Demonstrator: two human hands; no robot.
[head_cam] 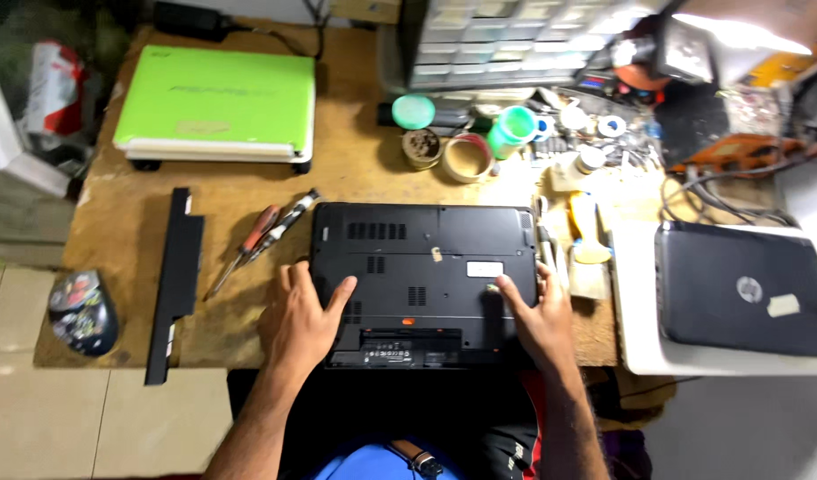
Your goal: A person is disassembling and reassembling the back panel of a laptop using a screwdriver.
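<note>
A black laptop (423,280) lies upside down at the near edge of the wooden workbench (355,173), its underside up and its battery bay open along the near side. The left hand (299,322) lies flat on its left part, fingers spread and thumb out toward the middle. The right hand (537,318) rests on the laptop's right edge, fingers loosely bent, fingertips touching the panel just below a small white rectangular label (485,268). Neither hand grips anything. A smaller pale sticker (436,254) sits left of that label, an orange tab (408,321) lies nearer the bay, and a white-printed strip label (392,354) runs along the near rim.

Left of the laptop lie two screwdrivers (259,238), side by side and slanted. Further left lies one long black battery pack (175,280), lengthwise toward the person, and beyond it a dark rounded mouse (82,313) at the bench corner.

Behind the laptop to the left lies one closed green laptop (217,102) – three laptops in all, counting the closed black one (739,289) on a white tray (635,351) to the right, which bears a round silver emblem and a pale sticker.

Directly behind the upturned laptop stand a round green lid (414,112), a tape roll (467,158) and a green cup (512,127) – with cluttered small parts beyond.
</note>
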